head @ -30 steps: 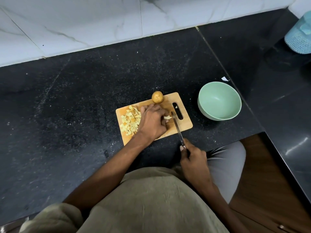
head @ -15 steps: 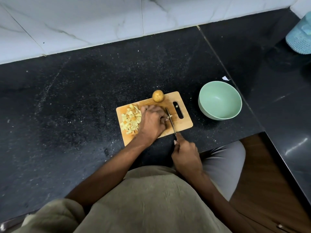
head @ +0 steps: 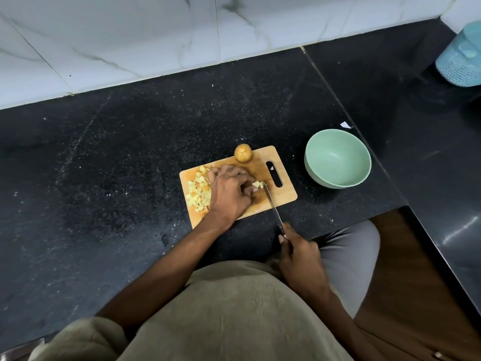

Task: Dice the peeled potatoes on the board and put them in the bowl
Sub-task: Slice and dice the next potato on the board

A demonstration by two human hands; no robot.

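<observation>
Dicing potato on the rectangular wooden cutting board (head: pixel 282 195)

The left hand (head: pixel 229 194) curls over a pale potato piece (head: pixel 257 184) at the board's middle, seemingly pinning it; the right hand (head: pixel 299 259) grips a steel knife (head: pixel 272 204) near the board's front edge. Diced cubes (head: pixel 199 190) lie at the board's left end, a whole potato (head: pixel 243 153) at its far edge, and the round green bowl (head: pixel 337 158) right of it.

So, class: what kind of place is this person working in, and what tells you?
Most likely a home kitchen: a black stone counter against white marble tiles, with a chopping board and green bowl.
</observation>
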